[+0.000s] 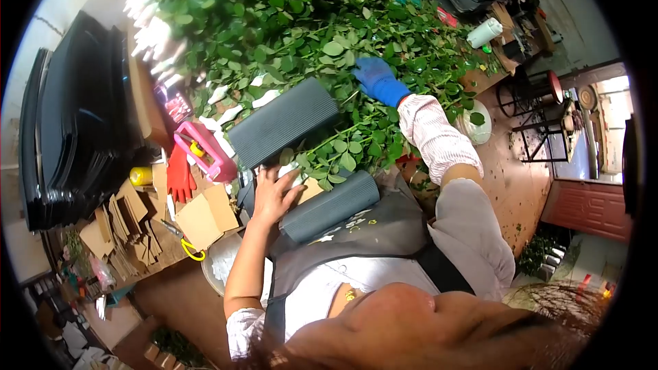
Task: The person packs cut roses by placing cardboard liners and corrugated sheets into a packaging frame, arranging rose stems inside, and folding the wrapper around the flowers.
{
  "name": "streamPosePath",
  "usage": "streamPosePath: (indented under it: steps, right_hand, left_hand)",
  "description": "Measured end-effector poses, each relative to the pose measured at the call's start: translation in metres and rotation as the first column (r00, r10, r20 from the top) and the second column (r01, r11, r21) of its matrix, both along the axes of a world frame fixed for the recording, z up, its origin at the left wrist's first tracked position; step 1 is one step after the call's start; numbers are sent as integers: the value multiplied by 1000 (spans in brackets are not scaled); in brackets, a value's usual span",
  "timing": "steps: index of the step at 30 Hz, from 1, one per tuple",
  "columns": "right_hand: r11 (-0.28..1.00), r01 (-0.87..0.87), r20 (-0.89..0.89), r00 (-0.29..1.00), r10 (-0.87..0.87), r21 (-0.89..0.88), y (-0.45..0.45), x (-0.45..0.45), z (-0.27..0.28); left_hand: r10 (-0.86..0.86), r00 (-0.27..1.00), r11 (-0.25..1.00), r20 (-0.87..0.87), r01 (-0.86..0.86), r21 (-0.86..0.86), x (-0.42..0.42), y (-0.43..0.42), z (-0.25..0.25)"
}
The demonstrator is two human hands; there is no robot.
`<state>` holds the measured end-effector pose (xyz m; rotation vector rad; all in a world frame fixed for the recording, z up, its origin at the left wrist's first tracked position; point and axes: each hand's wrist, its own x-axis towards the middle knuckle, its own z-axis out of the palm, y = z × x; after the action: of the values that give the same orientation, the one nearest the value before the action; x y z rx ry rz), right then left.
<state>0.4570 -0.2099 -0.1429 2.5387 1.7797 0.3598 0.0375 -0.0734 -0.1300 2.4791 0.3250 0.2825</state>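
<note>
My left hand [275, 195] is bare, with its fingers spread over a white-wrapped flower head at the edge of a corrugated dark sheet [284, 123]. The sheet is curved over part of a bunch of leafy stems [349, 147]. Below that, another rolled dark corrugated piece [332, 207] lies against my apron. My right hand [378, 81], in a blue glove, is over the leaves at the upper middle; its fingertips are partly lost among the foliage, so its grip is unclear.
Green stems [274, 14] are heaped across the table. To the left are a pink holder [216, 157], red gloves [180, 175], yellow-handled scissors [192, 250], cardboard pieces [205, 218] and stacked black sheets [75, 123]. A white roll [484, 33] lies at the upper right.
</note>
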Motion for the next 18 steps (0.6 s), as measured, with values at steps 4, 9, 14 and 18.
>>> streamPosePath:
  steps: [4, 9, 14, 18]
  right_hand:
    - [990, 98, -351, 935, -55, 106, -11, 21, 28]
    - [759, 130, -61, 991, -119, 638, -67, 71, 115]
    - [792, -169, -12, 976, 217, 587, -95, -30, 188]
    - [906, -409, -267, 865, 424, 111, -99, -118, 153]
  left_hand:
    - [-31, 999, 999, -20, 31, 29, -4, -1, 6]
    - [-56, 998, 998, -3, 56, 23, -5, 0, 7]
    - [-38, 999, 999, 22, 39, -9, -4, 2, 4]
    - [-64, 998, 996, 16, 65, -63, -4, 21, -11]
